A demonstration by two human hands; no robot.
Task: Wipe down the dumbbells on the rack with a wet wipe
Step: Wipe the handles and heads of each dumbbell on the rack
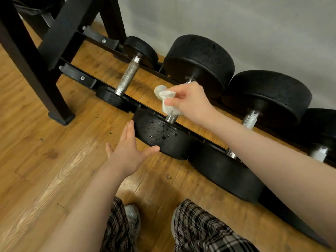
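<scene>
Black dumbbells lie side by side on the low rails of a black rack (80, 77) near the floor. My right hand (192, 100) grips a crumpled white wet wipe (166, 99) over the steel handle of the second dumbbell (163, 135), hiding most of that handle. This dumbbell's near head looks wet and speckled. My left hand (127, 151) is open, fingers spread, touching the front edge of that near head. A small dumbbell (127, 77) with a knurled handle sits to the left. A bigger dumbbell (267, 99) lies to the right.
The rack's black upright legs (32, 70) stand at the left on a wooden floor (45, 160). A grey wall (236, 24) runs right behind the rack. My plaid trouser legs and a shoe (132, 220) are at the bottom.
</scene>
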